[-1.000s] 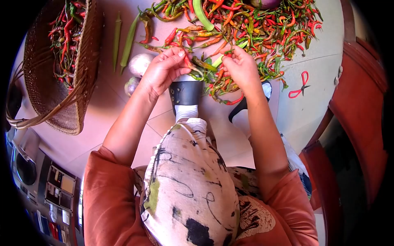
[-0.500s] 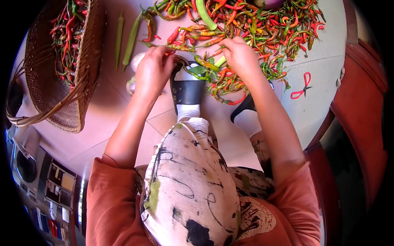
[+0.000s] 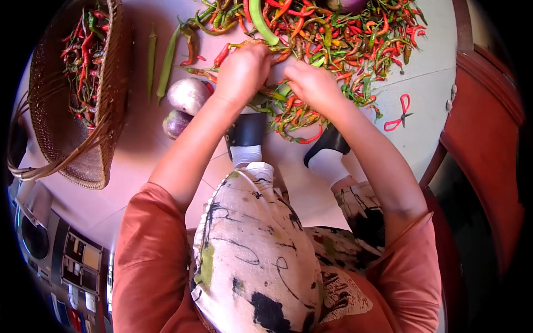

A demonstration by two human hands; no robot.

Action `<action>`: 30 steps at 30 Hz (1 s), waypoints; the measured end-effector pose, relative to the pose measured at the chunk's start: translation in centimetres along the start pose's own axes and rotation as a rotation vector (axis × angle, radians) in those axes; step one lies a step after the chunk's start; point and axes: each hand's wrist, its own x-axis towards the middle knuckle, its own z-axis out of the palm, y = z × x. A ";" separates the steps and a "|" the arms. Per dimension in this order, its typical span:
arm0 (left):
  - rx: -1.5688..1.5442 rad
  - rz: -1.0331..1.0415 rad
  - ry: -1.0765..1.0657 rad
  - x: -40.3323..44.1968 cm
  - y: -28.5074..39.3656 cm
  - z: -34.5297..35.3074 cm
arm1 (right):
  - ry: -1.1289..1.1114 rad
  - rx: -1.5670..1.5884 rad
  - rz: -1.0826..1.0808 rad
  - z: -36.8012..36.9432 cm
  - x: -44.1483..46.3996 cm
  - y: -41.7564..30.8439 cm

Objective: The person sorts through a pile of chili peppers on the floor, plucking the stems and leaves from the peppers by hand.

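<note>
My left hand (image 3: 242, 75) is closed, its fingers curled down at the near left edge of a chili pepper pile (image 3: 355, 41). Whatever its fingertips grip is hidden beneath the hand. Close by on the right, my right hand (image 3: 315, 86) is closed in a pinch over the pile, and I cannot make out what is in it. A pale green pod (image 3: 283, 89) shows just under the right fingertips. Red, green and brownish chili peppers (image 3: 300, 119) lie loose below the hands, close to my shoes. A long green okra (image 3: 261, 22) rests on the pile above the left hand.
At left stands a wicker basket (image 3: 114, 83) with red chilies (image 3: 87, 53) inside. Two okra pods (image 3: 167, 64) and two round eggplants (image 3: 189, 95) lie between basket and left arm. Red-handled scissors (image 3: 398, 114) lie right of the pile. Reddish wooden furniture (image 3: 483, 127) borders the right.
My left hand has moved right and up onto the pile's edge, closer to my right hand, which has come slightly left and down. The eggplants show more fully. The view has shifted slightly.
</note>
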 end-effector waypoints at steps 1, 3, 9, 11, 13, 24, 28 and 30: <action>0.003 -0.008 0.011 0.0 0.1 -0.1 | 0.116 0.279 0.036 -0.5 -0.9 0.4; 0.007 -0.015 0.029 0.0 0.1 -0.1 | 0.226 1.035 0.303 -0.9 -1.9 0.6; 0.364 0.199 -0.181 -0.8 1.0 2.3 | 0.493 2.194 0.536 -1.5 -3.6 1.1; 0.440 0.252 -0.168 -0.8 1.0 3.3 | 0.445 2.380 0.509 -1.4 -4.0 0.9; 0.444 0.251 -0.150 -0.7 0.7 3.8 | 0.377 2.382 0.533 -1.2 -4.6 1.2; -1.303 -0.714 -0.614 -1.7 0.0 -2.7 | 0.094 1.442 0.916 -2.8 -3.5 1.3; -1.582 -0.712 -0.586 -2.9 -0.2 -3.2 | 0.051 1.570 0.834 -3.6 -2.5 -0.4; -1.593 -0.710 -0.606 -3.3 0.0 -3.5 | -0.041 1.702 0.753 -3.8 -2.3 -1.4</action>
